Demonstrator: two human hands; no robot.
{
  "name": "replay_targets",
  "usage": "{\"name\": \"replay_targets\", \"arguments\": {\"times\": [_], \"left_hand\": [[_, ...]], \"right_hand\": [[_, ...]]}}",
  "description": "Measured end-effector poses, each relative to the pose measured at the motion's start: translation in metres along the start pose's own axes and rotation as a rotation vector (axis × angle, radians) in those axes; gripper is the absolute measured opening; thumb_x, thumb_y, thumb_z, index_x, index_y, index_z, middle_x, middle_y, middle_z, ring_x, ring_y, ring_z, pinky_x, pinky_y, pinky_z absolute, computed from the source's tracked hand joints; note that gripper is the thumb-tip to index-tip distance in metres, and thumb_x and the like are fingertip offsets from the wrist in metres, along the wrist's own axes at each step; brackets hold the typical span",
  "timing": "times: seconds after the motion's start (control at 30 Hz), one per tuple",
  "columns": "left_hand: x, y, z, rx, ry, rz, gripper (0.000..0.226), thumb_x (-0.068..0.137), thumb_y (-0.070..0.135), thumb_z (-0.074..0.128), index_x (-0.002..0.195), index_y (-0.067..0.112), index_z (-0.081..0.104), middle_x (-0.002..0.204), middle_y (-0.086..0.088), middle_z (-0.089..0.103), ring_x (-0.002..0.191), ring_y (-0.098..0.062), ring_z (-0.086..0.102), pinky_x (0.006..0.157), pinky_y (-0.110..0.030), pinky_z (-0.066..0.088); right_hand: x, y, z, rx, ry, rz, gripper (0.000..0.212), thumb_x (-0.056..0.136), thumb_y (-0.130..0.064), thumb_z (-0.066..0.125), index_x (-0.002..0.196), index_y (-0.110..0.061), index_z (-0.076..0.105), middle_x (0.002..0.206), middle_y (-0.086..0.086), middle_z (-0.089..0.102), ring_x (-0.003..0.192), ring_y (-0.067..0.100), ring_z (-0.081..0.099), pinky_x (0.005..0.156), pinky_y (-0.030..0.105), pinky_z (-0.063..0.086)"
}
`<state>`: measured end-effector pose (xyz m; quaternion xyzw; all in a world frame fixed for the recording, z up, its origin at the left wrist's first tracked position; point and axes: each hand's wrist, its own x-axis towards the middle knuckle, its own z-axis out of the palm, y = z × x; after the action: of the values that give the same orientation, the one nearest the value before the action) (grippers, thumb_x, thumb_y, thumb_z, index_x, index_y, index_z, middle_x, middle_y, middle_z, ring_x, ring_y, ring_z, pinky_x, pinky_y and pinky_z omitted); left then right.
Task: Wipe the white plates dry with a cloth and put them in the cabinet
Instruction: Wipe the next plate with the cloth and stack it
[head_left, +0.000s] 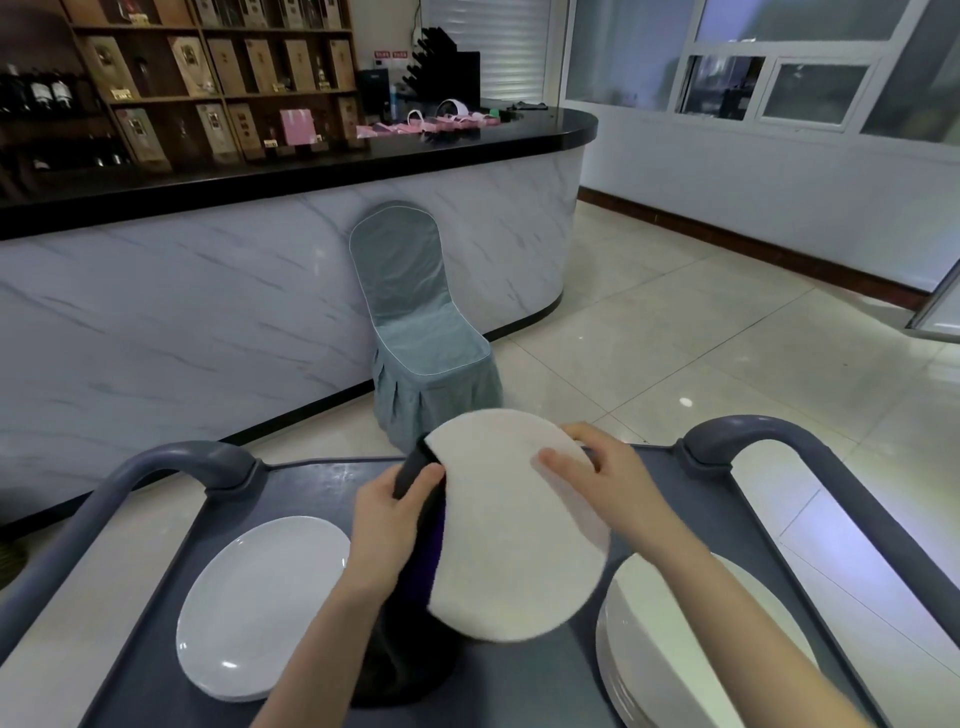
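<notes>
A white plate (514, 540) is held tilted above the grey cart (322, 483). My right hand (597, 473) grips its upper right rim, thumb on the face. My left hand (389, 519) grips a dark cloth (421, 571) pressed against the plate's left edge; the cloth hangs down toward the cart top. A single white plate (254, 608) lies on the cart at the left. A stack of white plates (670, 649) sits at the right, partly behind my right forearm. No cabinet is in view.
The cart has raised grey handles at left (171, 467) and right (753, 431). A covered grey chair (421, 332) stands ahead against a marble-fronted bar counter (208, 291). Shelves of bottles and boxes line the back wall. Tiled floor spreads to the right.
</notes>
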<state>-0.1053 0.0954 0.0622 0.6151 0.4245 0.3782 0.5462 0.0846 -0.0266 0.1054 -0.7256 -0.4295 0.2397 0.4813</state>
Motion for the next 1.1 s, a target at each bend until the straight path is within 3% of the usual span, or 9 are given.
{"name": "replay_targets", "arguments": {"times": [0.1, 0.23, 0.4, 0.5, 0.63, 0.73, 0.9, 0.97, 1.1], "left_hand": [[0.008, 0.009, 0.003, 0.253, -0.225, 0.219, 0.027, 0.084, 0.022, 0.073, 0.061, 0.017, 0.060, 0.052, 0.015, 0.053, 0.050, 0.004, 0.042, 0.049, -0.011, 0.034], [0.006, 0.009, 0.005, 0.270, -0.254, 0.264, 0.034, 0.085, 0.022, 0.071, 0.057, 0.019, 0.052, 0.052, 0.014, 0.046, 0.050, 0.001, 0.036, 0.048, -0.014, 0.030], [-0.019, -0.006, 0.018, -0.168, 0.219, -0.160, 0.026, 0.092, 0.031, 0.063, 0.070, 0.018, 0.065, 0.068, 0.008, 0.068, 0.060, -0.009, 0.056, 0.056, -0.020, 0.048], [-0.036, -0.016, 0.040, -0.346, 0.437, -0.391, 0.023, 0.093, 0.036, 0.062, 0.083, 0.016, 0.067, 0.083, -0.002, 0.069, 0.078, -0.020, 0.063, 0.072, -0.034, 0.053], [-0.026, -0.015, 0.023, -0.321, 0.355, -0.365, 0.025, 0.092, 0.034, 0.063, 0.081, 0.013, 0.067, 0.078, -0.002, 0.070, 0.070, -0.017, 0.062, 0.061, -0.030, 0.051], [-0.013, -0.011, 0.001, -0.075, 0.177, -0.188, 0.028, 0.091, 0.033, 0.064, 0.075, 0.010, 0.066, 0.068, 0.001, 0.070, 0.061, -0.013, 0.057, 0.057, -0.026, 0.049], [0.008, 0.005, -0.006, 0.242, -0.298, 0.146, 0.022, 0.086, 0.025, 0.070, 0.070, 0.011, 0.064, 0.060, 0.012, 0.057, 0.056, -0.002, 0.045, 0.054, -0.015, 0.037], [0.010, 0.006, -0.003, 0.294, -0.372, 0.196, 0.020, 0.086, 0.024, 0.071, 0.072, 0.012, 0.065, 0.061, 0.012, 0.056, 0.057, -0.002, 0.045, 0.055, -0.015, 0.036], [0.005, 0.000, -0.007, 0.125, -0.198, 0.026, 0.021, 0.090, 0.026, 0.066, 0.072, 0.016, 0.067, 0.064, 0.009, 0.067, 0.056, -0.004, 0.054, 0.053, -0.012, 0.043]], "right_hand": [[0.008, -0.010, 0.005, -0.230, -0.233, -0.099, 0.021, 0.091, -0.039, 0.066, 0.074, -0.028, 0.064, 0.067, -0.018, 0.058, 0.062, -0.002, 0.048, 0.057, 0.015, 0.035], [0.003, -0.006, 0.012, -0.209, -0.173, -0.192, 0.042, 0.095, -0.037, 0.062, 0.064, -0.012, 0.049, 0.057, -0.012, 0.040, 0.054, 0.003, 0.035, 0.051, 0.019, 0.027], [-0.007, 0.003, 0.025, 0.287, 0.338, 0.120, 0.044, 0.092, -0.036, 0.064, 0.067, -0.003, 0.052, 0.062, -0.004, 0.045, 0.061, 0.011, 0.040, 0.057, 0.026, 0.035], [-0.021, 0.010, 0.063, 0.577, 0.560, 0.362, 0.031, 0.095, -0.039, 0.057, 0.072, -0.019, 0.067, 0.064, -0.011, 0.065, 0.065, 0.013, 0.060, 0.065, 0.028, 0.049], [-0.025, 0.019, 0.054, 0.462, 0.388, 0.289, 0.019, 0.096, -0.035, 0.057, 0.084, -0.028, 0.068, 0.076, -0.015, 0.071, 0.075, 0.009, 0.066, 0.064, 0.024, 0.049], [-0.009, 0.013, 0.019, 0.217, 0.174, 0.103, 0.006, 0.092, -0.036, 0.065, 0.092, -0.032, 0.070, 0.085, -0.020, 0.072, 0.076, 0.000, 0.066, 0.062, 0.011, 0.047], [0.010, -0.004, 0.011, -0.256, -0.287, -0.071, 0.038, 0.091, -0.044, 0.065, 0.061, -0.023, 0.054, 0.058, -0.015, 0.048, 0.055, 0.001, 0.040, 0.053, 0.019, 0.030], [0.008, -0.002, 0.019, -0.282, -0.283, -0.124, 0.048, 0.093, -0.043, 0.062, 0.058, -0.019, 0.039, 0.055, -0.013, 0.037, 0.053, 0.003, 0.032, 0.051, 0.022, 0.025], [0.002, 0.004, 0.016, -0.040, -0.075, 0.005, 0.049, 0.094, -0.040, 0.062, 0.068, -0.002, 0.048, 0.065, -0.002, 0.042, 0.061, 0.012, 0.037, 0.058, 0.029, 0.029]]}}
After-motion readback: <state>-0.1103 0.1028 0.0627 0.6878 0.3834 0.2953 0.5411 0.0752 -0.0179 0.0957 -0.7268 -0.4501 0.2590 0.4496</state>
